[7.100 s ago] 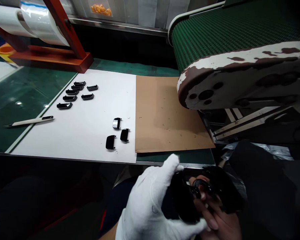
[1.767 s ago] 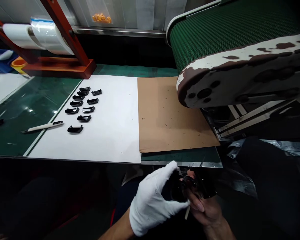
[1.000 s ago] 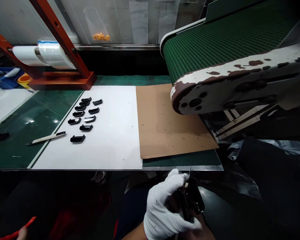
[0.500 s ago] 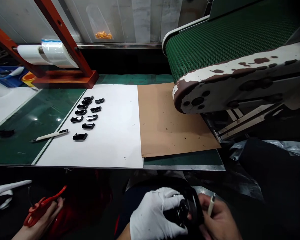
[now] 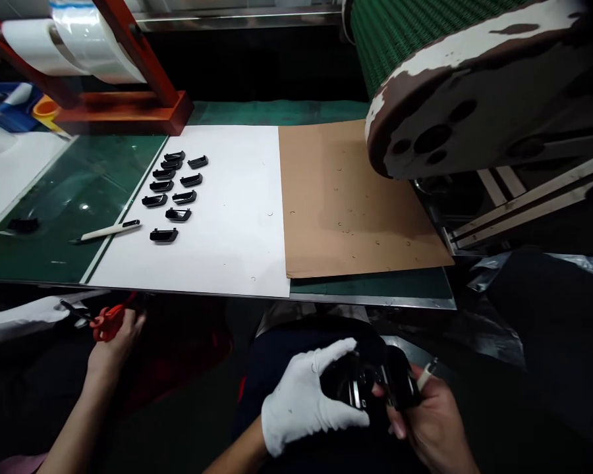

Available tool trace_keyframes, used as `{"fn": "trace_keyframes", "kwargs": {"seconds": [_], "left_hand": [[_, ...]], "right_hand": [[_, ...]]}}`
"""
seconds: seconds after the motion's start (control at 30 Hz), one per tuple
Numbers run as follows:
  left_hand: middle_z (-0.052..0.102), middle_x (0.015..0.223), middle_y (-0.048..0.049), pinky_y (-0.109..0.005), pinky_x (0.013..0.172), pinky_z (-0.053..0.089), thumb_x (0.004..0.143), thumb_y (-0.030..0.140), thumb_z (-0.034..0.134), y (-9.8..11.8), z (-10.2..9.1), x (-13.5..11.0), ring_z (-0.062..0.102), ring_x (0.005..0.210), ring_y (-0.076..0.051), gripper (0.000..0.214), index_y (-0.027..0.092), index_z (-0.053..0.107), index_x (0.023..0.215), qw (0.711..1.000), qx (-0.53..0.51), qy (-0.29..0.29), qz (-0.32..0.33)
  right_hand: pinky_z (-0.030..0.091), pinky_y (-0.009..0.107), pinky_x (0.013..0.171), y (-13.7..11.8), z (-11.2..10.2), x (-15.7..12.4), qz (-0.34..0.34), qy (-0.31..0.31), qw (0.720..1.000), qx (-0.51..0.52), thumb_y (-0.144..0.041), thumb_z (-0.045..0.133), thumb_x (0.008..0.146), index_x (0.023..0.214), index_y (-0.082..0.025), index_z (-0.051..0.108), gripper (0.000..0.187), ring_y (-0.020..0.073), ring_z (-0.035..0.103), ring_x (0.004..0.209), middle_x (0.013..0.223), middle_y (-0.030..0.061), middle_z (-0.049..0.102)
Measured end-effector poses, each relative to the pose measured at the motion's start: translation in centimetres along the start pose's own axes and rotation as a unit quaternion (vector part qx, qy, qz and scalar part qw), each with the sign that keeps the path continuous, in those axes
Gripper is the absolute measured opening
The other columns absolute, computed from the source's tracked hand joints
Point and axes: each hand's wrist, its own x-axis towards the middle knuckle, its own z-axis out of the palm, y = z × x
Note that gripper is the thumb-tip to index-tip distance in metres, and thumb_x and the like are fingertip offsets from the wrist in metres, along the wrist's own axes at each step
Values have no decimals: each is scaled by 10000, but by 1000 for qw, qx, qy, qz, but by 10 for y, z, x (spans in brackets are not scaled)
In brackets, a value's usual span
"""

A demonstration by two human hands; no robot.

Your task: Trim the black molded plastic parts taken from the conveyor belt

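My left hand [image 5: 306, 395], in a white glove, curls its thumb and fingers around a glossy black plastic part [image 5: 356, 388] above my lap. My bare right hand [image 5: 437, 415] grips another dark glossy piece [image 5: 400, 378], close beside the first; whether the two are joined I cannot tell. A slim white pen-like tool [image 5: 427, 375] sticks up from between my right thumb and fingers. On the white sheet [image 5: 237, 230] lie several small black plastic parts [image 5: 164, 235] in two rough columns. Left of them rests a similar white-handled tool [image 5: 106, 232].
A brown cardboard sheet [image 5: 326, 250] with small trimmings lies under the end of a green conveyor [image 5: 405, 33]. At left, a co-worker's bare hand [image 5: 123, 329] holds red-handled scissors [image 5: 109, 320], near their white-gloved hand [image 5: 24, 319]. A red stand [image 5: 123, 112] carries film rolls.
My view has tipped down and closer. My left fingers have spread wider around the black part, and the piece in my right hand has turned. The co-worker's scissors have come against their gloved hand.
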Motion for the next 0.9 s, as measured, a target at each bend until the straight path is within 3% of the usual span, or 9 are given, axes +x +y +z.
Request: {"fn": "trace_keyframes", "kwargs": {"seconds": [0.07,0.17,0.27,0.33,0.5,0.6,0.73,0.8,0.9], "left_hand": [[725,1032,-29,-301,856,571,452,361,924,1,10,8,704,901,-233,900,211,595,1277,1000,-1,3,-6],[725,1004,-25,-311,873,548,428,348,934,11,6,12,692,903,-237,870,212,627,1231,1000,5,17,-8],[725,953,26,-258,834,537,512,366,903,19,-1,11,691,854,-194,683,259,659,1141,999,26,4,26],[715,918,49,-217,785,530,605,391,857,20,0,11,685,798,-157,530,268,657,1081,995,71,-19,68],[678,864,-1,-234,708,539,634,408,814,2,13,14,674,751,-177,415,201,661,960,984,150,-29,96],[654,827,-11,-240,625,549,619,431,811,-9,21,13,664,685,-175,413,192,665,923,978,183,-25,97],[699,961,-48,-306,751,584,570,465,849,-8,12,13,690,868,-243,632,206,627,1102,966,228,23,120],[703,1078,-65,-354,887,556,579,444,859,-1,-5,19,650,1043,-283,684,216,596,1168,956,251,53,145],[656,1222,-84,-436,1083,409,681,393,815,14,-43,45,547,1218,-295,668,210,536,1260,934,292,97,183]], "right_hand": [[319,240,387,-3,3,4,-30,10,999,14,-668,630,748,729,-200,611,469,98,401,311,351,-42,495],[326,228,364,-10,5,7,-63,22,998,21,-670,614,762,753,-208,616,462,83,416,309,458,-15,582],[356,225,368,-15,1,7,-76,24,997,-1,-640,624,773,723,-210,603,433,81,460,332,595,12,650],[376,229,382,-18,-3,6,-75,14,996,-35,-616,638,775,675,-204,591,426,95,484,349,577,12,639],[356,218,391,-21,-2,6,-64,-8,985,-159,-442,674,807,642,-206,599,298,100,457,338,414,-55,490],[370,233,408,-18,-3,3,-56,-9,976,-209,-465,625,833,663,-212,608,306,116,464,356,406,-52,491],[344,215,343,-14,-17,2,-48,70,996,-5,-606,728,683,790,-217,639,414,91,448,317,522,-14,614],[342,195,326,-15,-25,6,-63,97,989,97,-557,807,614,827,-218,671,423,64,440,284,552,-1,642],[348,163,327,-20,-29,18,-70,110,980,147,-455,847,616,667,-196,669,319,27,418,269,527,13,641]]}}
